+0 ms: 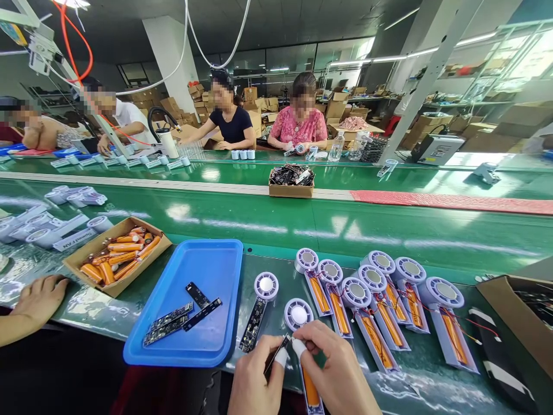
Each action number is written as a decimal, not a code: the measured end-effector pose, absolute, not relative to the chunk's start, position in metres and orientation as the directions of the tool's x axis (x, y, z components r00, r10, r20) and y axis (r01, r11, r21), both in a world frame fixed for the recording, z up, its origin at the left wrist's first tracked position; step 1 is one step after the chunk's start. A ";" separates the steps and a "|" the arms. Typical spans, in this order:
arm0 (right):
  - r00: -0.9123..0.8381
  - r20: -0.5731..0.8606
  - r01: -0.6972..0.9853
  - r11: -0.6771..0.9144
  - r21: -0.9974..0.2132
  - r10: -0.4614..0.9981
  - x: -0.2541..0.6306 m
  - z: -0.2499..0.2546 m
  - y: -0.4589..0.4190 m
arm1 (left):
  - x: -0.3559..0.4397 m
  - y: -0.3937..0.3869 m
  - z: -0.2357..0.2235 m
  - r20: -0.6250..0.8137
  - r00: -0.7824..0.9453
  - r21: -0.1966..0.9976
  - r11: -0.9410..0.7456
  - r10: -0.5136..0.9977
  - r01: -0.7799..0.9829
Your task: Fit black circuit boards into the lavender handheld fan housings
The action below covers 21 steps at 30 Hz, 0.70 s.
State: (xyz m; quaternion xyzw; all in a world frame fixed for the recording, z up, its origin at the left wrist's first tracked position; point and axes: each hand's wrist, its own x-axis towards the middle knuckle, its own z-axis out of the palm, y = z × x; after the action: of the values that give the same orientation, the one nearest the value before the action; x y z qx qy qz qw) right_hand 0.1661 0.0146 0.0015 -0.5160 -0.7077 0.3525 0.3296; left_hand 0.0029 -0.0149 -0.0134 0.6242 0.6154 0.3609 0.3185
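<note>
My left hand [259,374] grips a narrow black circuit board [277,353] between thumb and fingers; a white cover sits on the thumb. At the board's upper end, my right hand [334,366] pinches something small that I cannot make out, also with a white thumb cover. Under my hands lies a pale purple handheld fan [299,314], its handle uncovered and an orange battery [310,389] inside. Left of it is another fan [266,286] with a circuit board [253,324] along its handle. Several loose circuit boards [168,324] lie in a blue tray [232,271].
Several open fans [365,308] with batteries and thin wires stand in rows at right. A carton [496,294] and a black strip [496,351] lie beyond. At left are a box of batteries [125,253] and another person's hand [41,300]. Co-workers sit across the green conveyor [242,210].
</note>
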 end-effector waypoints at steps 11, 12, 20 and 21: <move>-0.318 0.514 0.697 0.564 -0.443 0.796 0.158 -0.006 0.010 | 0.003 -0.021 -0.023 0.485 0.215 0.393 -0.431 0.848 0.812; -0.317 0.542 0.698 0.578 -0.423 0.779 0.156 -0.008 0.009 | 0.003 -0.022 -0.023 0.479 0.203 0.405 -0.420 0.854 0.812; -0.268 0.374 0.538 0.460 -0.706 0.888 0.165 -0.015 0.011 | -0.004 -0.008 0.007 0.091 0.162 0.838 -0.163 0.983 0.521; -0.299 0.325 0.515 0.439 -0.736 0.897 0.168 -0.013 0.014 | -0.005 -0.004 0.013 0.030 0.189 0.867 -0.120 0.982 0.484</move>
State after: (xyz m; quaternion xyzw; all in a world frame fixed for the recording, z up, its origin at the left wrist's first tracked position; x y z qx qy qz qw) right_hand 0.1677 0.0135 -0.0132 -0.4626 -0.7635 0.2583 0.3694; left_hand -0.0054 -0.0044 0.0127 0.6719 0.5453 0.3292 0.3780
